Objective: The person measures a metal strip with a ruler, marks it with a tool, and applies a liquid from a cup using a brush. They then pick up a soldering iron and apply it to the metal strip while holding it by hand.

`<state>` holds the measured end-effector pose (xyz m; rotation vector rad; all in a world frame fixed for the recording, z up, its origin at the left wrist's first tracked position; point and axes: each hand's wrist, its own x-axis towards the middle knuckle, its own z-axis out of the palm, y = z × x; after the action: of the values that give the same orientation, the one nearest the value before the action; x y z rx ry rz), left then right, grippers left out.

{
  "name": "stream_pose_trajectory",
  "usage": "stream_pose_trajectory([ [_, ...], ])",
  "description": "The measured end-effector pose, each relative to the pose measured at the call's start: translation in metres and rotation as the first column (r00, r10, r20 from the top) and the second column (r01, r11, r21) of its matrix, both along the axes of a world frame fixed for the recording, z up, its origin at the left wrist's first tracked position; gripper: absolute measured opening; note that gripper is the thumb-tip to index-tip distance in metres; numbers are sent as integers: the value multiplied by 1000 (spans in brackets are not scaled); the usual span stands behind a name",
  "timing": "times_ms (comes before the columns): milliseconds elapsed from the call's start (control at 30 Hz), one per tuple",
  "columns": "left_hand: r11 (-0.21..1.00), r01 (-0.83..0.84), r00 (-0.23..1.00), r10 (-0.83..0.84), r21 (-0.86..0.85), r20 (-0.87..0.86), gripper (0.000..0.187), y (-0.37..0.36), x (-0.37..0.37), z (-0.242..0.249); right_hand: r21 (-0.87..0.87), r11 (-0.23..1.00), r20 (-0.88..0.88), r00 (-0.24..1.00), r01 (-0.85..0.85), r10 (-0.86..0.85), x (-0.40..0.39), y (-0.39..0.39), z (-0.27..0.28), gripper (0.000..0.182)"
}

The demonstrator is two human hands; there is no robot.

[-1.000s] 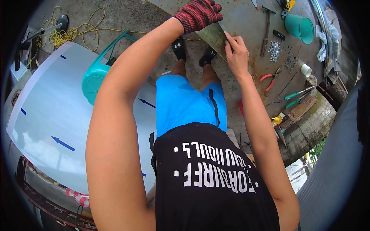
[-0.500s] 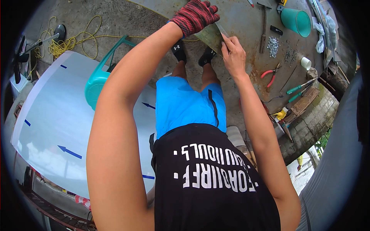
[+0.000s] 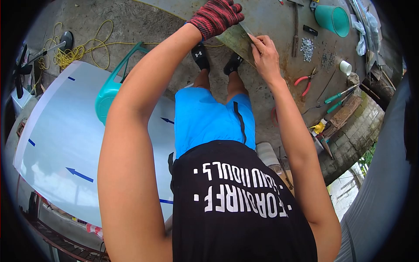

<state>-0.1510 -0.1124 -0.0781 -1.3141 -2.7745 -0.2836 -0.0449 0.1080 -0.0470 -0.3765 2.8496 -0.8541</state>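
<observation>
Over a stained grey desk (image 3: 286, 26), two hands meet at a thin metal strip (image 3: 245, 28).
A red-and-black gloved left hand (image 3: 217, 18) is bent beside the strip's far end, its fingers close together; whether they grip anything is hidden. The strip lies over a greenish sheet (image 3: 238, 43), its near end pinched in the fingers of the bare right hand (image 3: 265, 56). Farther right are a hammer (image 3: 296, 35), small metal pieces (image 3: 307, 49), red-handled pliers (image 3: 307, 81) and a green bucket (image 3: 331, 20).

The shorts (image 3: 211, 115) are bright blue, the shirt (image 3: 244, 205) black.
</observation>
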Motion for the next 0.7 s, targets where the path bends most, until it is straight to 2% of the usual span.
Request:
stream_pose_trajectory([
  [100,1000,-24,1000,24,-12,3,12,0,1,-6,-17,999,-29,999,-31,30,-3,2,-1,36],
  [167,992,-34,999,36,122,-12,12,-1,2,-11,-28,999,-25,999,-40,39,-3,2,-1,36],
  [200,992,-39,999,41,123,-10,12,-3,4,-7,-52,998,-4,1000,-29,29,-3,2,-2,35],
  [267,848,-156,977,207,506,-45,21,-9,11,0,-73,997,19,1000,-19,21,-3,3,-2,35],
  [300,847,-159,977,209,506,-43,21,-9,20,3,-83,996,14,1000,-12,13,-2,3,-3,34],
  [367,710,-455,863,500,538,71,31,-10,38,10,-92,996,7,1000,-7,8,-3,1,-3,34],
  [433,719,-468,865,493,514,98,31,-11,40,12,-84,996,-2,1000,-6,6,-4,0,-2,32],
  [500,834,-288,949,314,472,24,27,-12,25,10,-70,998,5,1000,7,-7,-5,-4,-1,32],
  [533,893,-240,971,214,380,112,18,-10,15,5,-59,998,15,1000,23,-22,-5,-5,-1,31],
  [567,892,-242,970,216,383,110,18,-9,9,1,-56,998,13,1000,21,-20,-4,-7,-1,31],
  [633,986,-130,991,126,102,44,12,-8,2,-2,-30,999,-15,999,28,-29,-3,-10,-3,32],
  [700,991,-91,996,91,97,5,14,-9,-6,1,-15,999,-19,999,37,-37,-1,-12,-3,32],
])
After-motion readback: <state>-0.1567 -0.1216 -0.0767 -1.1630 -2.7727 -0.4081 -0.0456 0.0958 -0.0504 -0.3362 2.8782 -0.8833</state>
